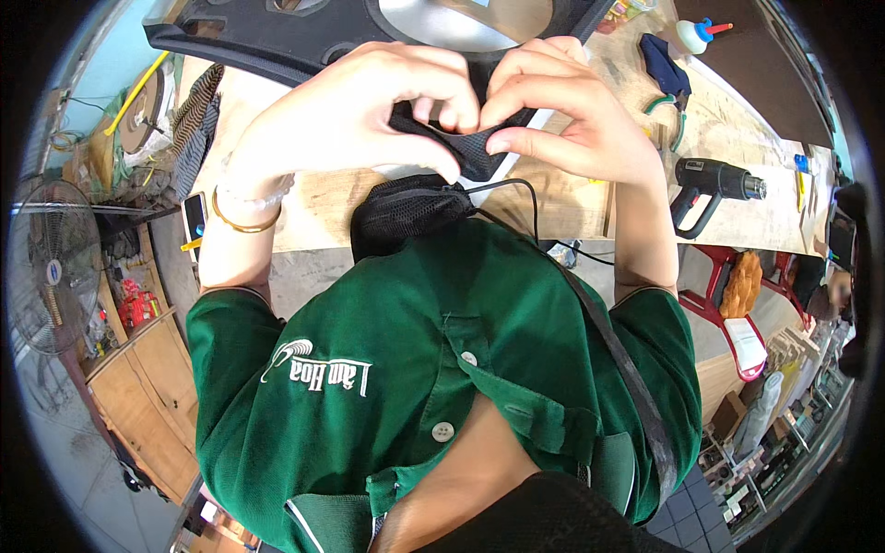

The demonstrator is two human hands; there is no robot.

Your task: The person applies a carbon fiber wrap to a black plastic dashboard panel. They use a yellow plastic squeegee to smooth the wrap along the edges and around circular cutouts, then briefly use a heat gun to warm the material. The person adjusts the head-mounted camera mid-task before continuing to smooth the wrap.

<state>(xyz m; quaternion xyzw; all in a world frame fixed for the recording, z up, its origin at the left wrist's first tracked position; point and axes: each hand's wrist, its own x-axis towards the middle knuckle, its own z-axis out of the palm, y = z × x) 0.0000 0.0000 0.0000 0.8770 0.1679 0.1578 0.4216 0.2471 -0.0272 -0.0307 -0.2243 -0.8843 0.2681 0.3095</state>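
Above the wooden bench, both my hands meet over a piece of black textured fabric (479, 152). My left hand (369, 111) bends its fingers into the fabric, with the thumb along its near edge. On the other side my right hand (572, 115) pinches the fabric between thumb and forefinger. Just beyond the hands lies a large black moulded panel (267, 46) with a big round opening, cut off by the top of the picture. Some fingertips are hidden behind the cloth. A white edge shows beneath it.
On the bench (737, 111), right of my hands, lie a heat gun (714, 184), green-handled pliers (680, 120), a dark blue cloth (664, 66) and a white bottle with a red tip (696, 37). A black mesh pouch (406, 217) with a cable hangs against my chest. A phone (194, 217) lies at left.
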